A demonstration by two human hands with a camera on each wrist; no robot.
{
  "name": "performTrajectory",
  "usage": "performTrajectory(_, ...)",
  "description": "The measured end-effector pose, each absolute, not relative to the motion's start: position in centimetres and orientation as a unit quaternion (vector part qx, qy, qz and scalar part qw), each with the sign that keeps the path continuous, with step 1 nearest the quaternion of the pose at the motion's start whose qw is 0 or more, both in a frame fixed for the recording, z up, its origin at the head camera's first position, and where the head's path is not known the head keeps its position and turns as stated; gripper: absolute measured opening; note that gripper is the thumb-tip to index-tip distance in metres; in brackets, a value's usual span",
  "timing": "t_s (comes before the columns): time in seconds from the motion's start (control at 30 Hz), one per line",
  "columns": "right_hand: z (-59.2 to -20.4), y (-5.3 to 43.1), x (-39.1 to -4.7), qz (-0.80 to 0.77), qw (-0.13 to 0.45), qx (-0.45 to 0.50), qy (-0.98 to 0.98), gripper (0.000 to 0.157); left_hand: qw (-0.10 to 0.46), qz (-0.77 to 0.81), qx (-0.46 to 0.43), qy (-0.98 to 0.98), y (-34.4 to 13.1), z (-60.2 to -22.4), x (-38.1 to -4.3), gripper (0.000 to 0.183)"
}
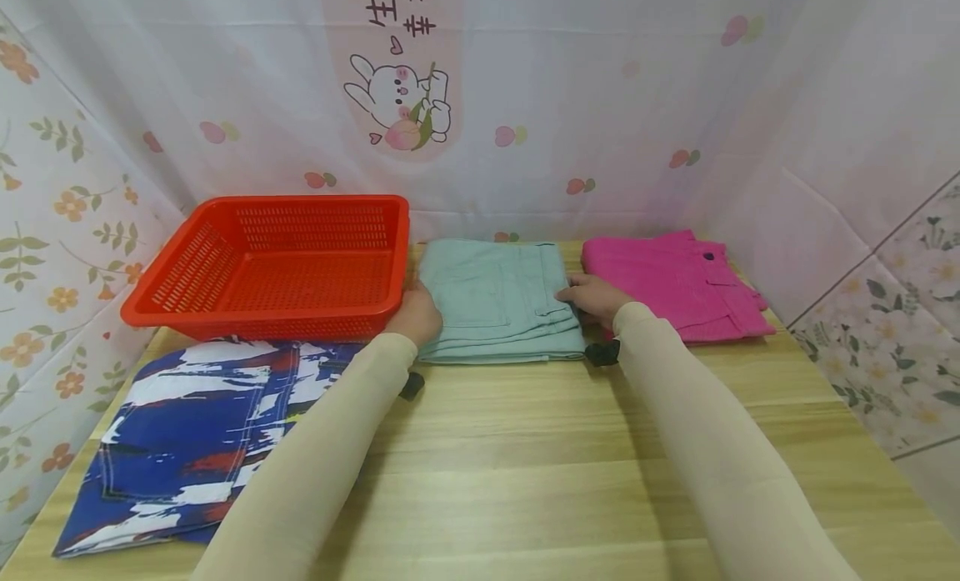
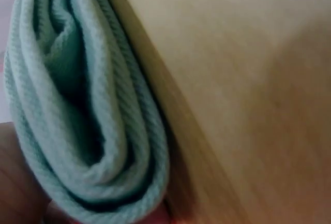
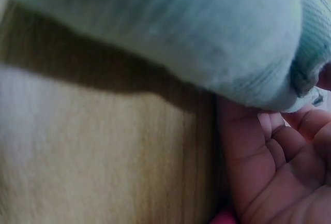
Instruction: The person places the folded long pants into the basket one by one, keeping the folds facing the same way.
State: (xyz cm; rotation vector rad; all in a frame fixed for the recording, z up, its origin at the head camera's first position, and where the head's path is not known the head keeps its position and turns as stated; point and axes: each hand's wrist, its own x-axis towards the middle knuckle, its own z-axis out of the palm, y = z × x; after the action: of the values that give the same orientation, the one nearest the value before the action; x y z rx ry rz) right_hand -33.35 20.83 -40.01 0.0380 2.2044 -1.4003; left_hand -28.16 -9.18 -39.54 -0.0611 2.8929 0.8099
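Pale green folded trousers (image 1: pixel 487 293) lie on the table between both hands, a pocket and layered folds showing. My left hand (image 1: pixel 416 316) grips their left edge, close to the basket's corner. The left wrist view shows the rolled layers of the trousers (image 2: pixel 93 131) end-on, with part of the left hand (image 2: pixel 18 177) behind them. My right hand (image 1: pixel 594 298) holds the right edge, thumb on top. In the right wrist view, fingers of the right hand (image 3: pixel 282 167) reach under the fabric (image 3: pixel 207 32).
A red plastic basket (image 1: pixel 262 321) with nothing inside stands at the back left. Folded blue, white and red patterned trousers (image 1: pixel 180 439) lie in front of it. Folded bright pink trousers (image 1: pixel 675 285) lie right of the right hand. Printed curtains (image 1: pixel 525 89) hang behind the wooden table (image 1: pixel 510 464).
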Motion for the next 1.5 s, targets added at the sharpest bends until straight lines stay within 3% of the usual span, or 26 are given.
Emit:
performTrajectory(0.27, -40.16, 21.27, -33.66, -0.520, 0.260, 0.009, 0.814, 0.035, 0.108, 0.317, -0.019, 0.942, -9.63, -39.35, -28.60, 0.027)
performTrajectory(0.37, -40.14, 21.30, -33.70, -0.518, 0.260, 0.013, 0.815, 0.034, 0.109, 0.340, -0.026, 0.934, -9.72, -39.31, -28.61, 0.024)
performTrajectory(0.83, -40.01, 21.11, -33.50, -0.522, 0.260, 0.011, 0.813, 0.031, 0.079, 0.355, -0.039, 0.931, -9.15, -39.59, -28.49, 0.035)
performTrajectory(1.2, -39.27, 20.90, -33.25, -0.477, 0.242, -0.017, 0.845, 0.031, 0.087, 0.388, -0.052, 0.916, -9.48, -39.43, -28.78, 0.048)
performTrajectory(1.5, -39.48, 20.89, -33.42, -0.483, 0.236, -0.007, 0.843, 0.030, 0.070, 0.391, -0.050, 0.917, -9.33, -39.95, -28.72, 0.044)
